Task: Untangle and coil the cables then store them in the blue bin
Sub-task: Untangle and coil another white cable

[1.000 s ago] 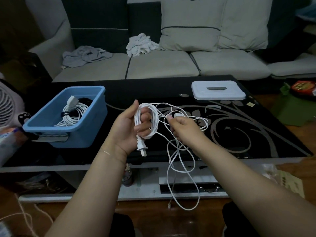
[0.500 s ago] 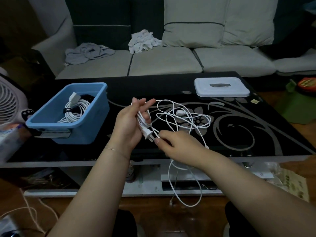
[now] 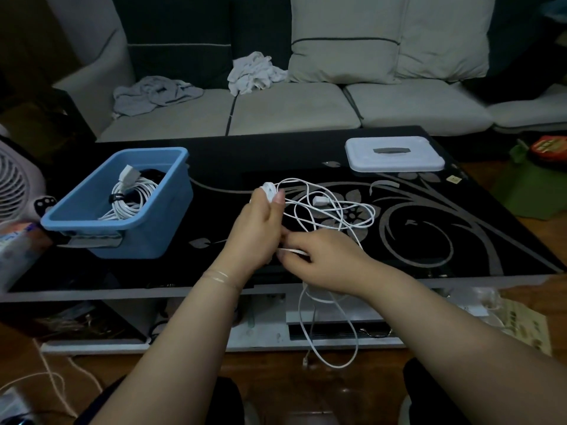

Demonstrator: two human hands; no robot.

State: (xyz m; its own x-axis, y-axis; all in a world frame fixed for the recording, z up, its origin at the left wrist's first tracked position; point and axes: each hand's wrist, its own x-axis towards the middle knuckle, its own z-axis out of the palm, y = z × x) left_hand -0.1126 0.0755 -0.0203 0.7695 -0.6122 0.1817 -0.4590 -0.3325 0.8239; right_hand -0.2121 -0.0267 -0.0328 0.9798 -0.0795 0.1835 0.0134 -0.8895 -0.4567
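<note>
My left hand (image 3: pixel 256 231) is closed around a small coil of the white cable (image 3: pixel 325 207), with the coil's top showing above my fingers. My right hand (image 3: pixel 319 259) sits just below and right of it, pinching a strand of the same cable. Loose loops lie on the black table to the right, and a long tail hangs over the front edge toward the floor. The blue bin (image 3: pixel 153 228) stands on the table at the left. It holds a coiled white cable with a plug (image 3: pixel 130 194).
A white lid (image 3: pixel 394 154) lies on the black patterned table (image 3: pixel 460 228) at the back right. A sofa with cushions and crumpled clothes is behind. A fan (image 3: pixel 12 185) stands at the far left. More white cord lies on the floor at lower left.
My left hand has turned and closed its fingers over the coil, hiding the plug. My right hand moved down and left, close under the left hand, taking hold of a strand.
</note>
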